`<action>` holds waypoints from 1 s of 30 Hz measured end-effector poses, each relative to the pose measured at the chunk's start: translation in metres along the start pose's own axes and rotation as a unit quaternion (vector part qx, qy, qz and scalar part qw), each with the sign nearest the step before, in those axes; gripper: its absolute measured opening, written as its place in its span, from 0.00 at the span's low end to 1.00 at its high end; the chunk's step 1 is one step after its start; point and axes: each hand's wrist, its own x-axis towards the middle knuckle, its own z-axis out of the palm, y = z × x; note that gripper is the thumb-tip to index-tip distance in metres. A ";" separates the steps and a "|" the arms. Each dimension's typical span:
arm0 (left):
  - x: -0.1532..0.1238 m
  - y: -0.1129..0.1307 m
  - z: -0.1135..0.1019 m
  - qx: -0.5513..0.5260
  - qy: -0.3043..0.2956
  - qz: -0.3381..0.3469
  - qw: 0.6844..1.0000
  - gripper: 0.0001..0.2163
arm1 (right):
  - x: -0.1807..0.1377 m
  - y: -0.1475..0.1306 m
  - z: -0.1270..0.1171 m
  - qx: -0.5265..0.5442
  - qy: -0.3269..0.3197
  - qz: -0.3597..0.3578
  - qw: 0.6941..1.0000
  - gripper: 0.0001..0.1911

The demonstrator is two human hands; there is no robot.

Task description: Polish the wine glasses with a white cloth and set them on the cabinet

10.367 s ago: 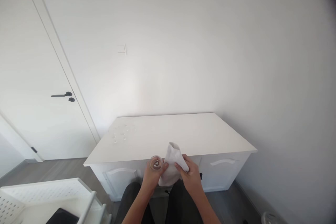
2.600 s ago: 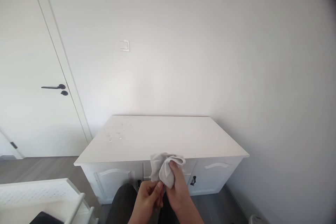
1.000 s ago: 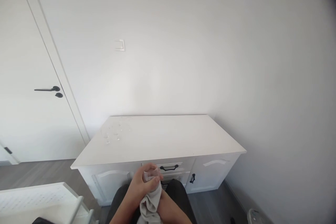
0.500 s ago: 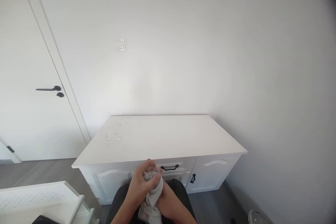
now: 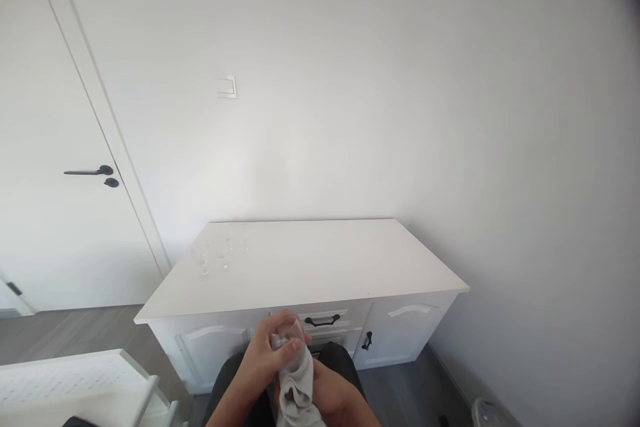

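Note:
My left hand is wrapped round a clear drinking glass, with the thumb lying across its near side. A light grey cloth bunches against the glass and hangs down between my wrists. My right hand is closed on the cloth low on the right, and its fingers are mostly hidden behind it. Both hands are over my lap, in front of the white cabinet. How far the cloth reaches into the glass cannot be made out.
Several faint, see-through glasses stand at the cabinet top's left end. Black handles project from its front. A white slatted piece of furniture is at lower left, and a clear container sits on the floor at lower right.
The cloth has shifted and twisted, now bunching higher and more to the right. My right hand has moved slightly down, while the left keeps its hold on the glass.

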 end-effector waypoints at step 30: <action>-0.007 0.006 0.019 0.044 0.148 -0.061 0.986 0.12 | -0.006 0.034 -0.024 -0.176 0.451 -0.231 0.844 0.14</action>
